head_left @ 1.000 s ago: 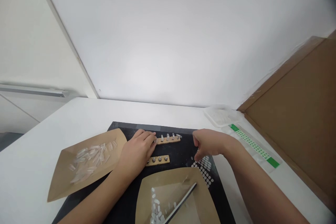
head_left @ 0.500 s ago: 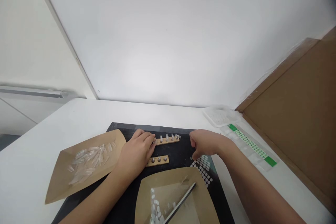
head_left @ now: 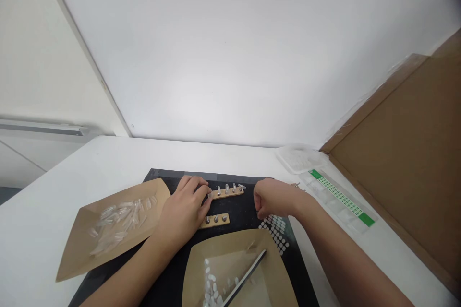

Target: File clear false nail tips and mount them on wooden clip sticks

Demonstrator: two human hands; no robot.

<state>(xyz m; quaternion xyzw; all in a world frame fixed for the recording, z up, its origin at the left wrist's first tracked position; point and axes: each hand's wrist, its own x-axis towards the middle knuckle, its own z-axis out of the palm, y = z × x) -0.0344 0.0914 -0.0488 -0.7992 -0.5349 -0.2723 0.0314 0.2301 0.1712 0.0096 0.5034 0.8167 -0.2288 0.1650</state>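
My left hand [head_left: 185,204] is at the left end of the upper narrow wooden strip [head_left: 226,194], its thumb and index finger closed around that end. Small clear plastic tips [head_left: 226,188] stand in a row on the strip's metal posts, the rightmost one tilted. Below it lies a shorter-looking wooden strip [head_left: 218,220] with bare metal posts, partly hidden by my left hand. My right hand [head_left: 273,197] is closed, right of the upper strip. A thin metal end [head_left: 296,185] shows behind its wrist; its fingertips are hidden.
On the left, a brown paper tray [head_left: 77,244] holds many clear plastic tips. Another brown tray [head_left: 281,264] in front contains white oval pieces and a dark stick [head_left: 245,278]. Both overlap a black board [head_left: 245,213]. A green-labelled clear case [head_left: 340,196] lies right, near a cardboard panel [head_left: 406,148].
My right hand has shifted slightly left, towards the upper strip. The fingers of my left hand have moved a little at the strip's left end. The whole view has drifted slightly.
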